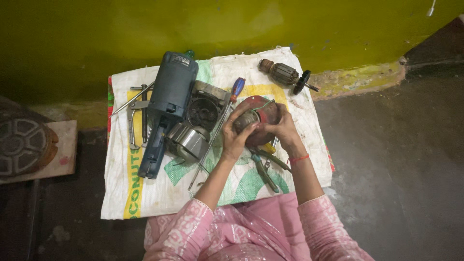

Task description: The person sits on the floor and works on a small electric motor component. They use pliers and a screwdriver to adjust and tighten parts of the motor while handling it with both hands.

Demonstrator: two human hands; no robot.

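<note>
Both hands wrapped around a reddish motor stator (pixel 258 123) with copper windings, held just above the middle of the woven sack (pixel 159 198) — left hand (pixel 233 140) cupping it from seven o'clock, right hand (pixel 285 130) gripping from three o'clock, fingers closed on the casing.

Risks, as judged: stator slipping and dropping onto the pliers (pixel 265 171) below, at six o'clock; thin winding leads snagging or snapping under a fingertip; long screwdriver (pixel 217 128) just beside the left wrist getting knocked and rolling.

Count — one stator, one blue power-tool body (pixel 166 104) at nine o'clock, one round housing (pixel 203 111), one metal guard (pixel 189 141), one armature (pixel 285 75) at one o'clock, one screwdriver, one pair of pliers, a few loose metal tools (pixel 135 116) at the sack's left, number unclear.
</note>
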